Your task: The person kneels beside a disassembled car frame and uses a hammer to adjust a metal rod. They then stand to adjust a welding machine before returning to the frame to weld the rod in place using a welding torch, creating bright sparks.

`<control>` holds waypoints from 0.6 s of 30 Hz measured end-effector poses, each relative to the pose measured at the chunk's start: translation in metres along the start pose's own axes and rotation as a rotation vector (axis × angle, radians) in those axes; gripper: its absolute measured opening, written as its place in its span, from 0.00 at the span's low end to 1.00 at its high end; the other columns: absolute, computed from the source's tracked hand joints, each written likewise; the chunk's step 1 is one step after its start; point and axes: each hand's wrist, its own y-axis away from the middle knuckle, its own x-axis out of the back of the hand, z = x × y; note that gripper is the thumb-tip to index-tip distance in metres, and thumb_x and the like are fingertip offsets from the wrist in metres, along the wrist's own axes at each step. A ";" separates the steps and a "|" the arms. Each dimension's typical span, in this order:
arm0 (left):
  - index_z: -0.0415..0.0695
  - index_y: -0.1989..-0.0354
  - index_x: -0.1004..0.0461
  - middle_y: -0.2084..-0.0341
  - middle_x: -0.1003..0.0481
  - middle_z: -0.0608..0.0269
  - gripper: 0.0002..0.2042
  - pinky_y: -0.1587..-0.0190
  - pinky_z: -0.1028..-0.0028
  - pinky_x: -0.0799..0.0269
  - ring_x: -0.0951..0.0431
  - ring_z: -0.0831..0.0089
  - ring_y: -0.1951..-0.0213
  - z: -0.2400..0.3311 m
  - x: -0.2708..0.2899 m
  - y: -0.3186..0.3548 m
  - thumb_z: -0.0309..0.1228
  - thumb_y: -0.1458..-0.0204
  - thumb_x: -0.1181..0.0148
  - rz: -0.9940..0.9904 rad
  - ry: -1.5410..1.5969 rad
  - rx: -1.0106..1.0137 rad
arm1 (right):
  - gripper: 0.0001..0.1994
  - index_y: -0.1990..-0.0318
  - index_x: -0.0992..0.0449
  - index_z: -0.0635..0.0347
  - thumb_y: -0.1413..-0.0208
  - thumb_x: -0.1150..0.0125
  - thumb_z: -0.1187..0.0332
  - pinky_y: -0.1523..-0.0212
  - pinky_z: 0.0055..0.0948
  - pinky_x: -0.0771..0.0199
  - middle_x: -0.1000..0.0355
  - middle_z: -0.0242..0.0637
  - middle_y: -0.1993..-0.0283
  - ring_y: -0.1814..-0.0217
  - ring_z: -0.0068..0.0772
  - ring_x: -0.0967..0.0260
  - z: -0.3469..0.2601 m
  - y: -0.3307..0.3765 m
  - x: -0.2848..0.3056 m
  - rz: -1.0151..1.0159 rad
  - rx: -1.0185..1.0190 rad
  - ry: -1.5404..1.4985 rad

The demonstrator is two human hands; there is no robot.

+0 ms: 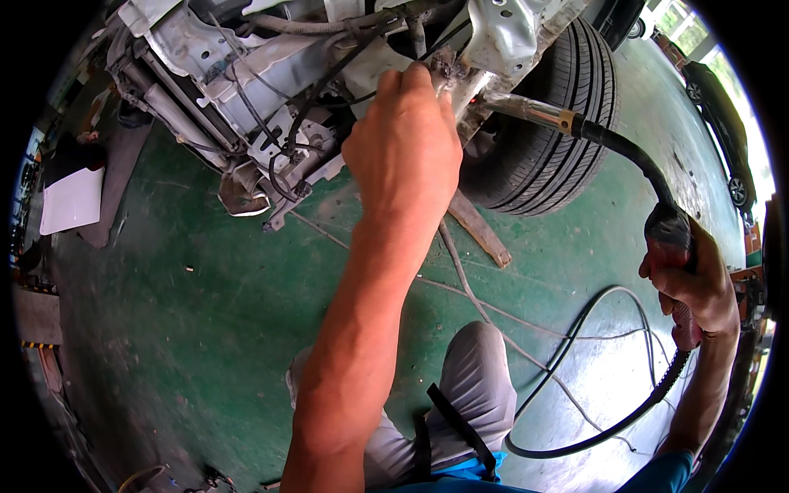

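My right hand (699,283) is wrapped round the red and black handle of a welding torch (633,152). The torch's curved neck reaches left, and its metal nozzle (526,107) points at the stripped front frame of a car (501,37). A small reddish glow shows by the nozzle's tip. My left hand (403,148) is raised against the frame, left of the nozzle. Its fingers are curled closed, but the hand's back hides what they grip. Just beyond them sits a rough, dark patch of metal (445,70).
A tyre (542,131) stands right behind the nozzle. The torch's black cable (575,444) loops over the green floor (205,329), where thinner leads and a wooden strip (481,230) lie. Loose wires (304,123) hang from the car's front. A dark car (719,123) is parked far right.
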 end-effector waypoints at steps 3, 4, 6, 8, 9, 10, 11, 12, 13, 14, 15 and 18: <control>0.39 0.60 0.27 0.63 0.25 0.52 0.10 0.66 0.52 0.24 0.19 0.47 0.65 -0.001 0.000 0.000 0.31 0.45 0.39 -0.011 0.004 0.001 | 0.23 0.50 0.31 0.70 0.59 0.38 0.79 0.82 0.23 0.31 0.25 0.41 0.69 0.81 0.23 0.32 0.001 0.000 -0.001 -0.010 0.020 0.013; 0.38 0.60 0.27 0.63 0.25 0.52 0.10 0.66 0.52 0.24 0.19 0.47 0.65 -0.001 0.000 0.000 0.31 0.45 0.39 -0.021 0.007 0.003 | 0.23 0.51 0.31 0.70 0.58 0.38 0.79 0.83 0.22 0.31 0.26 0.40 0.69 0.81 0.22 0.33 0.000 0.000 -0.001 -0.013 0.029 0.023; 0.38 0.60 0.27 0.63 0.25 0.52 0.10 0.66 0.52 0.24 0.19 0.47 0.64 0.000 0.001 0.000 0.31 0.45 0.39 -0.025 0.012 0.005 | 0.22 0.51 0.31 0.70 0.58 0.38 0.79 0.83 0.22 0.31 0.26 0.40 0.70 0.81 0.22 0.33 -0.002 0.000 0.000 -0.021 0.039 0.037; 0.38 0.60 0.27 0.64 0.25 0.51 0.09 0.65 0.52 0.24 0.19 0.47 0.64 0.000 0.002 0.000 0.30 0.45 0.39 -0.012 0.017 0.004 | 0.21 0.52 0.31 0.70 0.58 0.37 0.79 0.83 0.22 0.32 0.26 0.39 0.70 0.81 0.22 0.33 -0.004 0.001 0.000 -0.032 0.044 0.046; 0.38 0.61 0.27 0.64 0.25 0.51 0.09 0.65 0.52 0.24 0.19 0.47 0.64 0.000 0.002 0.000 0.30 0.45 0.39 -0.021 0.017 0.004 | 0.21 0.52 0.31 0.70 0.58 0.37 0.79 0.83 0.22 0.32 0.26 0.39 0.70 0.81 0.22 0.33 -0.006 0.001 0.000 -0.029 0.038 0.044; 0.38 0.61 0.27 0.64 0.25 0.51 0.09 0.65 0.52 0.24 0.20 0.47 0.64 0.000 0.003 -0.001 0.30 0.45 0.39 -0.029 0.017 0.004 | 0.21 0.52 0.31 0.70 0.58 0.37 0.79 0.83 0.22 0.32 0.26 0.39 0.70 0.81 0.22 0.33 -0.008 0.001 0.000 -0.027 0.033 0.043; 0.38 0.61 0.27 0.64 0.25 0.51 0.09 0.65 0.52 0.24 0.20 0.47 0.64 -0.001 0.004 -0.001 0.30 0.45 0.39 -0.038 0.017 0.005 | 0.21 0.52 0.31 0.70 0.58 0.37 0.79 0.83 0.22 0.32 0.27 0.39 0.70 0.81 0.22 0.33 -0.009 0.001 -0.001 -0.025 0.028 0.041; 0.38 0.61 0.27 0.64 0.25 0.51 0.09 0.65 0.52 0.24 0.20 0.46 0.64 -0.001 0.004 -0.001 0.30 0.45 0.39 -0.038 0.020 0.001 | 0.21 0.52 0.31 0.70 0.58 0.37 0.79 0.83 0.22 0.32 0.27 0.39 0.70 0.81 0.22 0.33 -0.009 0.001 -0.001 -0.021 0.022 0.029; 0.38 0.62 0.27 0.65 0.25 0.51 0.09 0.65 0.52 0.24 0.20 0.46 0.64 -0.001 0.003 -0.001 0.30 0.45 0.39 -0.037 0.023 -0.002 | 0.21 0.52 0.31 0.70 0.58 0.37 0.79 0.83 0.22 0.32 0.26 0.39 0.70 0.81 0.22 0.33 -0.008 0.001 -0.001 -0.017 0.016 0.017; 0.38 0.62 0.27 0.65 0.25 0.51 0.09 0.65 0.52 0.24 0.20 0.46 0.64 -0.001 0.003 -0.001 0.30 0.45 0.39 -0.037 0.025 -0.005 | 0.21 0.52 0.31 0.70 0.58 0.37 0.79 0.83 0.23 0.31 0.26 0.39 0.70 0.81 0.22 0.33 -0.008 0.002 -0.001 -0.013 0.010 0.006; 0.38 0.62 0.27 0.65 0.25 0.51 0.09 0.65 0.52 0.24 0.20 0.46 0.64 -0.001 0.003 -0.001 0.30 0.45 0.39 -0.036 0.025 -0.004 | 0.21 0.52 0.31 0.70 0.58 0.37 0.79 0.83 0.23 0.31 0.26 0.39 0.70 0.81 0.22 0.33 -0.007 0.001 0.000 -0.017 0.007 0.012; 0.38 0.62 0.27 0.64 0.25 0.51 0.09 0.65 0.51 0.24 0.20 0.46 0.64 -0.001 0.002 0.000 0.30 0.45 0.39 -0.032 0.024 0.001 | 0.21 0.52 0.30 0.70 0.58 0.37 0.79 0.83 0.23 0.31 0.26 0.39 0.70 0.81 0.22 0.33 -0.005 0.000 0.000 -0.023 0.016 0.025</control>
